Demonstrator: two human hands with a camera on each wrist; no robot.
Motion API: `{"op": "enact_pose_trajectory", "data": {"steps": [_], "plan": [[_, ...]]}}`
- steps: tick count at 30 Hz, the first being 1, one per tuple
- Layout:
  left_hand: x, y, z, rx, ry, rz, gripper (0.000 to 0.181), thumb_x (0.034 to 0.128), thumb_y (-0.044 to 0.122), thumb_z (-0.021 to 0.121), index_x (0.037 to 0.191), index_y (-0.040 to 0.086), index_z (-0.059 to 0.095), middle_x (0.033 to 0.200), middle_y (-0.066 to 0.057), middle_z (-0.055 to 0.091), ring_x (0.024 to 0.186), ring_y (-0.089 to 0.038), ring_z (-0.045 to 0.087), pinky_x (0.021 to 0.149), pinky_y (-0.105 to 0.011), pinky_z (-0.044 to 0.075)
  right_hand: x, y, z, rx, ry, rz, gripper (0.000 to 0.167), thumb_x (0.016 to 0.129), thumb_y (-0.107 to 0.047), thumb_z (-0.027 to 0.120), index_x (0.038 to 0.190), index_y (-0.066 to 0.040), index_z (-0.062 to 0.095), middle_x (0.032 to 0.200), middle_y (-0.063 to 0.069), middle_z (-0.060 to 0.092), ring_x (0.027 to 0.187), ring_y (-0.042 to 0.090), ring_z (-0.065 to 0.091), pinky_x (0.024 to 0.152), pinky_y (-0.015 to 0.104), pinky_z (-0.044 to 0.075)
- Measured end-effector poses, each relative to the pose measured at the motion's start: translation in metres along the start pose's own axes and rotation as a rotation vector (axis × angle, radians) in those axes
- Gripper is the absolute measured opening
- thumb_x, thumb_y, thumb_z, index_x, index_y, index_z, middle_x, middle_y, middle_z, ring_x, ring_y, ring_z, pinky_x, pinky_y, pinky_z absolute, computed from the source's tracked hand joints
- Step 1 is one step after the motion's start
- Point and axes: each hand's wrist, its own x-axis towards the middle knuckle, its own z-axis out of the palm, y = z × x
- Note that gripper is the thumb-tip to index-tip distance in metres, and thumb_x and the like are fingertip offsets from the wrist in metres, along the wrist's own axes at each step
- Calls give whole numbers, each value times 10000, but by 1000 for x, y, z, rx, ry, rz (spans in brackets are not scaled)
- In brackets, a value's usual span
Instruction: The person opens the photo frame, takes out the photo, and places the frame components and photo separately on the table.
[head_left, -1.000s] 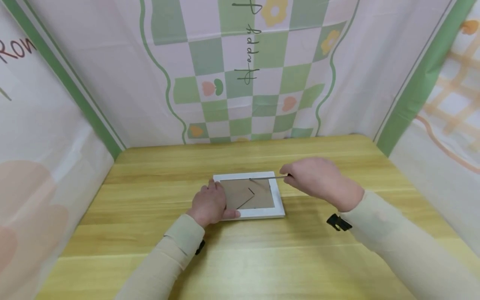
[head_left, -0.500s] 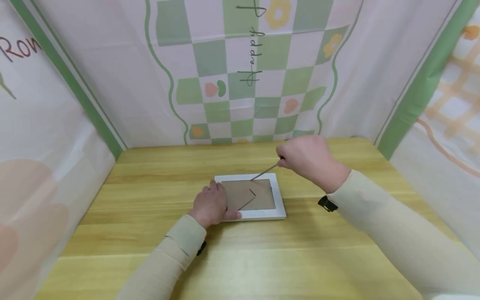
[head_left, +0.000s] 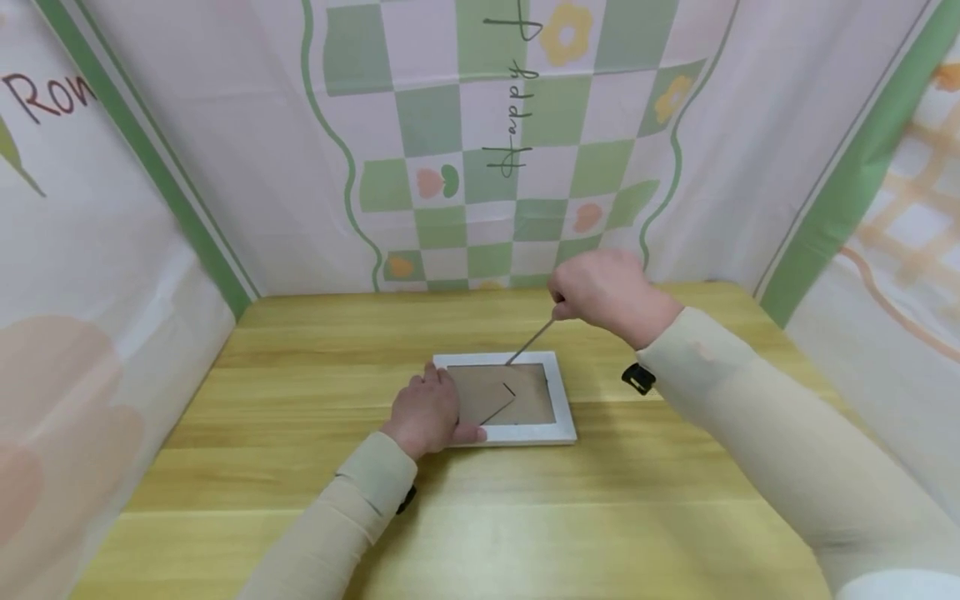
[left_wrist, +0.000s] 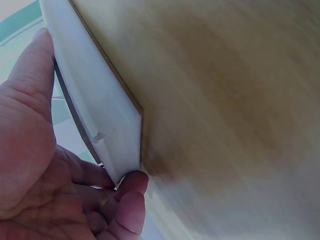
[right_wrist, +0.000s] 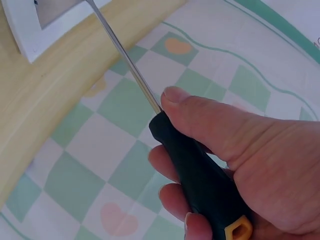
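Observation:
A white picture frame (head_left: 566,412) lies on the table with its brown backing board (head_left: 480,390) facing up. My left hand (head_left: 426,414) grips its left end, thumb along the near side and fingers curled at the corner, as the left wrist view shows. In my right hand (head_left: 600,292) is a screwdriver (right_wrist: 197,175) with a dark green handle and a yellow end. Its thin metal shaft (head_left: 531,340) slants down to the far inner edge of the frame, where the tip meets the board's border. A dark bent line, a stand flap's outline, marks the board.
The frame lies on a wood-grain table (head_left: 315,333). Behind it hangs a green and white checked cloth (head_left: 491,200), with printed cloth panels on the left and right sides.
My right hand has risen and shifted slightly left, tilting the screwdriver from nearly flat to steep while its tip stays at the frame's far inner edge. The left hand keeps its grip.

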Motion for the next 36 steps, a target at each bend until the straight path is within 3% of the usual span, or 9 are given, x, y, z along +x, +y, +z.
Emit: {"op": "enact_pose_trajectory", "data": {"steps": [7, 16, 24, 30, 36], "plan": [[0, 0, -1, 6, -1, -2, 1214, 829, 782, 681, 1559, -125, 336, 1636, -340, 296, 1375, -437, 514, 1002, -486, 555, 15, 6, -8, 28, -103, 11, 214, 879, -299, 814, 728, -236, 677, 747, -74, 646, 716, 192, 570, 604, 450, 452], [0, 0, 1, 27, 16, 12, 1207, 834, 787, 667, 1549, -133, 350, 1624, -348, 313, 1344, -435, 541, 987, -485, 564, 22, 10, -12, 44, -164, 15, 207, 906, -345, 810, 776, -218, 710, 761, -54, 637, 751, 200, 581, 675, 466, 470], [1, 0, 2, 25, 13, -1, 1215, 826, 797, 667, 1555, -122, 349, 1631, -334, 314, 1346, -425, 538, 969, -484, 571, 13, 11, -7, 46, -117, -7, 283, 897, -344, 817, 693, -235, 653, 674, -60, 588, 673, 172, 537, 608, 389, 415], [0, 0, 2, 16, 15, 3, 1214, 825, 789, 677, 1553, -126, 349, 1626, -341, 318, 1340, -436, 542, 975, -498, 568, -3, 14, -2, 80, -50, -27, 199, 885, -303, 811, 739, -250, 686, 746, -96, 650, 691, 169, 571, 601, 401, 450], [-1, 0, 2, 17, 18, 2, 1204, 825, 785, 681, 1547, -124, 363, 1625, -338, 324, 1339, -439, 547, 961, -497, 575, -21, 20, 2, 146, -15, 8, 130, 922, -316, 784, 824, -262, 719, 835, -94, 689, 725, 158, 596, 616, 381, 472]]}}
